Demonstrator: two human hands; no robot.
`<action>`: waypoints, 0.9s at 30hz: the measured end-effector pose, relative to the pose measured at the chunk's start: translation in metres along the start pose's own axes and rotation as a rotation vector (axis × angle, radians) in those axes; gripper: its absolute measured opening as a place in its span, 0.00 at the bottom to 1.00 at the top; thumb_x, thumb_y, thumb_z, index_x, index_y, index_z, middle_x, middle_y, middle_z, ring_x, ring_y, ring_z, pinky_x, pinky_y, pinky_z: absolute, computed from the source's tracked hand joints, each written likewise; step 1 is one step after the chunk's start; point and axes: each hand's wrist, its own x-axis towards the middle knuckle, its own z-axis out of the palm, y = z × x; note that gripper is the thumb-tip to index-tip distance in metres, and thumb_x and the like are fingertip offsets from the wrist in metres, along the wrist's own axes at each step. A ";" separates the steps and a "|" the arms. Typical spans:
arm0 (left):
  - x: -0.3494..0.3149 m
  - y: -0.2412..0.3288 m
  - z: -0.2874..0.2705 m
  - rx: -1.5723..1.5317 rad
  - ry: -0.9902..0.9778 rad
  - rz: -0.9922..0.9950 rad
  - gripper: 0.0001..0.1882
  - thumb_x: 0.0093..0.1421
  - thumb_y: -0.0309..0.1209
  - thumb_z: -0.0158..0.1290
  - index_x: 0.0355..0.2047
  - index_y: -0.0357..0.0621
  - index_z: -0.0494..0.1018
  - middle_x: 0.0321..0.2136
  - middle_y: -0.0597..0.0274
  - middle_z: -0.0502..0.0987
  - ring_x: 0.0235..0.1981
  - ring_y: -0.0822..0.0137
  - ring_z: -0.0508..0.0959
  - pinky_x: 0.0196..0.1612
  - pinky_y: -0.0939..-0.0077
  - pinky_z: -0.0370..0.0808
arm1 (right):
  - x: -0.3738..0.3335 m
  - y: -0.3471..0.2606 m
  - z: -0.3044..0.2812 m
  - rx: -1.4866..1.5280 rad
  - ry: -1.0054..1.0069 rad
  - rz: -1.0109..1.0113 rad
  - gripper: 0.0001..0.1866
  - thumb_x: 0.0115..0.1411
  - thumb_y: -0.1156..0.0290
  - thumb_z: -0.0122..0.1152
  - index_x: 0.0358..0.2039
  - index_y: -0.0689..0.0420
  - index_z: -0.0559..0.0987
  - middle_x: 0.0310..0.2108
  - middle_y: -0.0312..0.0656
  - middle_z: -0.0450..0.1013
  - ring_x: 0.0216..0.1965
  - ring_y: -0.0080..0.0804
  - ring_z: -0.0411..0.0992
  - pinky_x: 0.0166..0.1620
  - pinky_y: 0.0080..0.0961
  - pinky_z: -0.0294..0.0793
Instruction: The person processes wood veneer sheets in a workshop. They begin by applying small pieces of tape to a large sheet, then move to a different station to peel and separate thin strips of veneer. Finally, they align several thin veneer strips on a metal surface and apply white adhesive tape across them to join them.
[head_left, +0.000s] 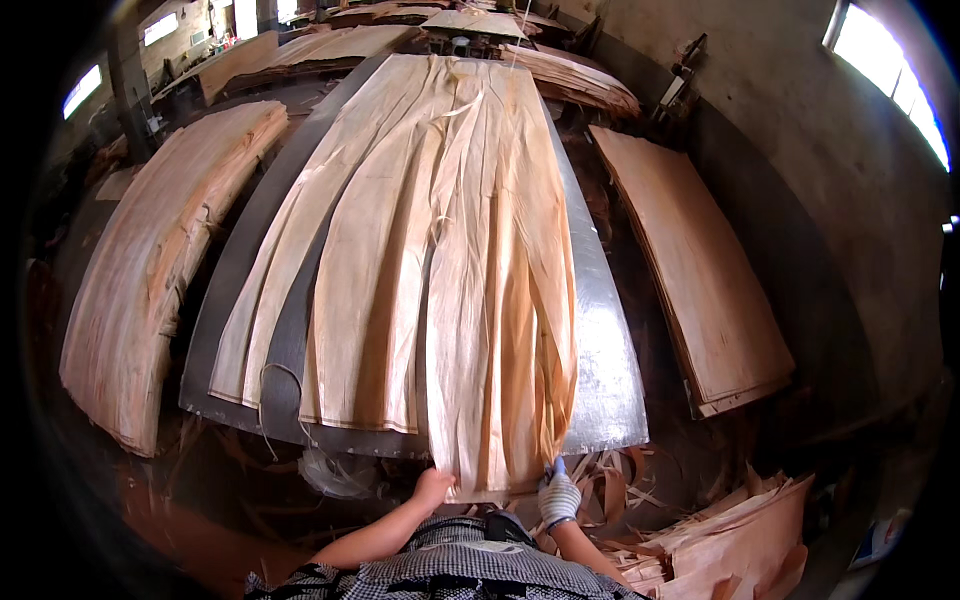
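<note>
So I've got both hands on the near end of a long veneer sheet (500, 300) lying lengthwise down the grey metal table (605, 380). My bare left hand (432, 488) pinches its bottom edge, my gloved right hand (558, 495) grips the right corner. More veneer strips (290, 270) lie beside it, stacks (150, 270) sit either side, scraps (740, 530) lower right.

A tall stack of veneer sheets (150, 270) lies left of the grey table. Another flat stack (700, 280) lies at the right. Wood scraps (720, 540) cover the floor.
</note>
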 end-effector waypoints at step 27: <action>0.033 0.034 -0.134 -1.395 0.301 -0.037 0.24 0.54 0.49 0.50 0.40 0.41 0.65 0.37 0.60 0.71 0.40 0.66 0.71 0.48 0.68 0.67 | 0.120 -0.052 0.009 -0.008 -0.009 -0.123 0.25 0.50 0.72 0.51 0.51 0.55 0.63 0.32 0.52 0.73 0.32 0.52 0.71 0.35 0.41 0.70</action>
